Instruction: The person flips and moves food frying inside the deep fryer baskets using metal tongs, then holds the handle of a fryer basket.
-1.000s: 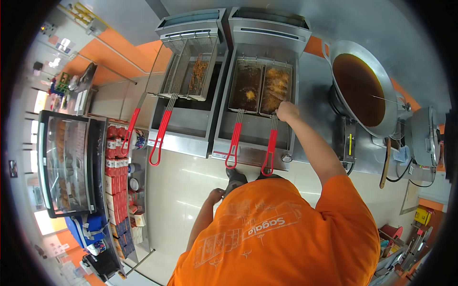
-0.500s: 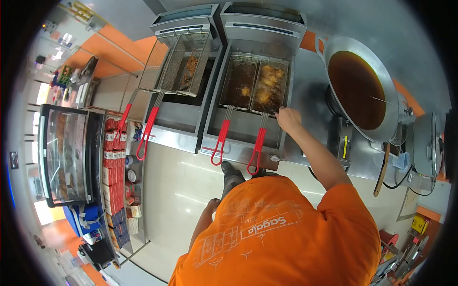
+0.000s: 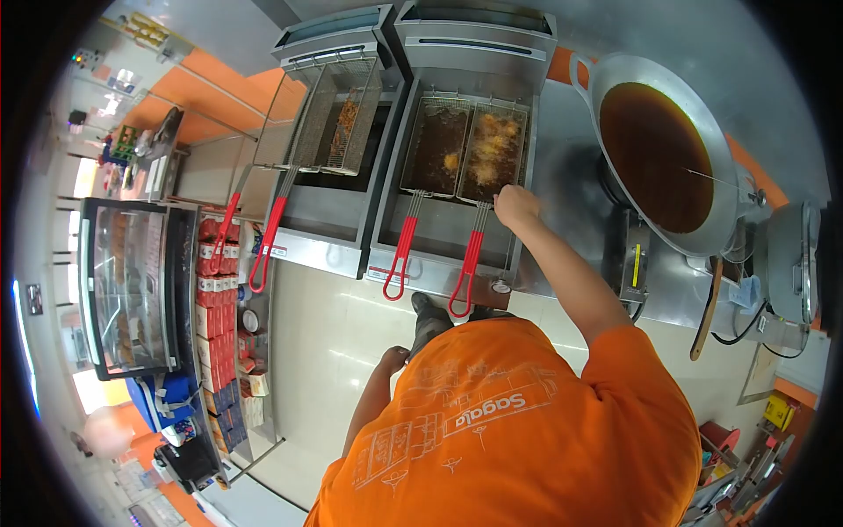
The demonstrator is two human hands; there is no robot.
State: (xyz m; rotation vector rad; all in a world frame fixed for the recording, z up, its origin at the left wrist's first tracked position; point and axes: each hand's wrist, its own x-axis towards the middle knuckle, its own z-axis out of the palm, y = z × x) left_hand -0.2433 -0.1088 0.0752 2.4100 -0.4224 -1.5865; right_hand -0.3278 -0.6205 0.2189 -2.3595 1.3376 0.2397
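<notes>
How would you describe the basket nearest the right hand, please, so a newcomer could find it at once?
Find the fryer immediately left of the wide pan of brown liquid. Take its right-hand basket, near the right hand. Golden pieces crowd it, whereas its left-hand neighbour shows just one.

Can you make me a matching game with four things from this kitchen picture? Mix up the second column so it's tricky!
Things
1. Wide, round, silver metal pan
2. Rightmost red-handled metal wire basket
3. Orange cloth shirt
4. Boxy, black-framed glass case

Places and looks
A. Has pale printed writing on it
B. Stands at the far left
C. Holds a wide pool of dark brown liquid, on the right
D. Holds lots of golden food pieces

Right pairs
1-C, 2-D, 3-A, 4-B
</notes>
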